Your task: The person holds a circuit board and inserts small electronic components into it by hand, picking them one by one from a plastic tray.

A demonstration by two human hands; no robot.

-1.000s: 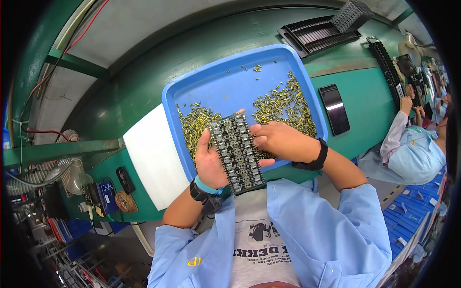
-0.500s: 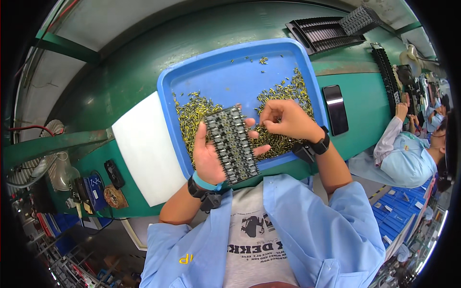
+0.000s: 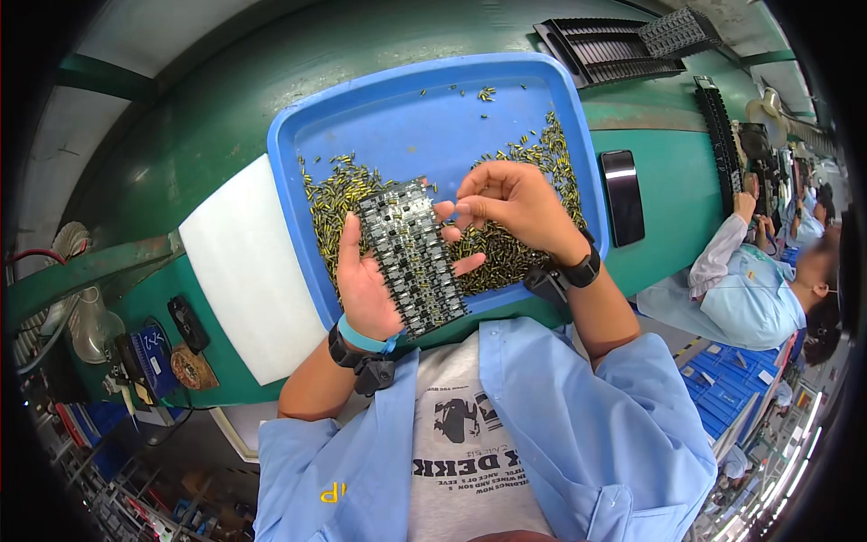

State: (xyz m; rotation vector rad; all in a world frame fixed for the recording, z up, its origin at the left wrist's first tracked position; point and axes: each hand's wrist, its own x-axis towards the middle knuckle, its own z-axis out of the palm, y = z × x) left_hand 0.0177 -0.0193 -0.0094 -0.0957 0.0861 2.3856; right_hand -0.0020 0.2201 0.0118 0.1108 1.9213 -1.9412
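Note:
My left hand (image 3: 370, 294) holds a circuit board panel (image 3: 417, 262), dark and crowded with rows of small silver and black parts. Its thumb lies along the left edge, and fingertips show past the right edge. My right hand (image 3: 515, 206) is pinched, thumb against fingers, just off the panel's upper right edge. Whatever sits in the pinch is too small to name. Beneath both hands stands a blue plastic tray (image 3: 287, 194) with heaps of small yellow-and-black cylindrical components (image 3: 492, 257) at its left, right and near sides.
White sheet (image 3: 239, 271) left of the tray; black phone (image 3: 622, 199) on its right. Black slotted racks (image 3: 605, 50) stand at the back right. A green rail (image 3: 99, 271) juts in from the left, near a tape roll (image 3: 194, 366). A co-worker (image 3: 750, 289) sits at right.
My right hand has moved left, from over the components to beside the panel's upper edge, its fingers still pinched. The panel stays in my left hand. The whole view has shifted slightly.

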